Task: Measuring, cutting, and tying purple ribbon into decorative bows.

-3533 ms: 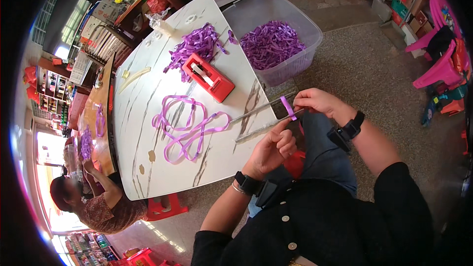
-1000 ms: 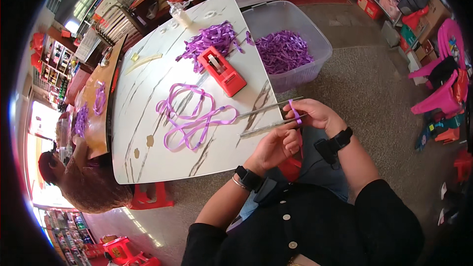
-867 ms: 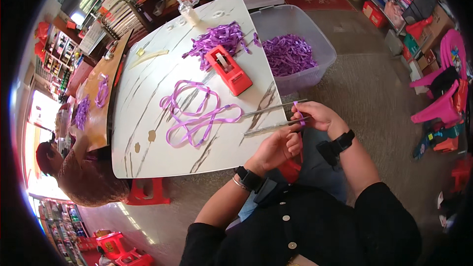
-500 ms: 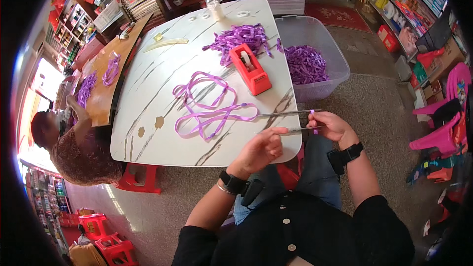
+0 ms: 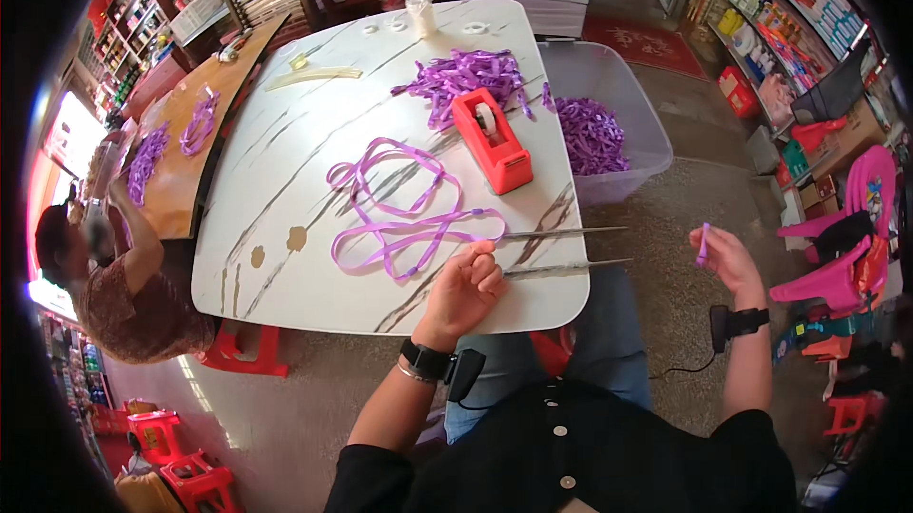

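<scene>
Two thin, pointed metal rods (image 5: pixel 609 229) stick out past the right edge of the table, side by side and apart. My left hand (image 5: pixel 464 292) is at their table end, fingers curled in. Its fingertips meet the end of a long purple ribbon (image 5: pixel 395 228) that loops across the tabletop; what they pinch, if anything, is hidden. Out to the right, beyond the rod tips, my right hand (image 5: pixel 730 264) pinches a short purple ribbon piece (image 5: pixel 704 245) held upright. A red tape dispenser (image 5: pixel 492 142) stands just beyond the ribbon loops.
A heap of purple ribbons (image 5: pixel 466 83) lies on the white marbled table (image 5: pixel 285 171). A clear plastic bin (image 5: pixel 647 156) of purple ribbons stands against its right side. At the left, another person (image 5: pixel 133 285) handles ribbons at a wooden table (image 5: pixel 185 175). Pink chairs (image 5: pixel 832 275) stand at far right.
My right hand has moved right, away from the rods, carrying the short purple ribbon piece off their tips. My left hand has drawn back left along the rods, toward the ribbon loops.
</scene>
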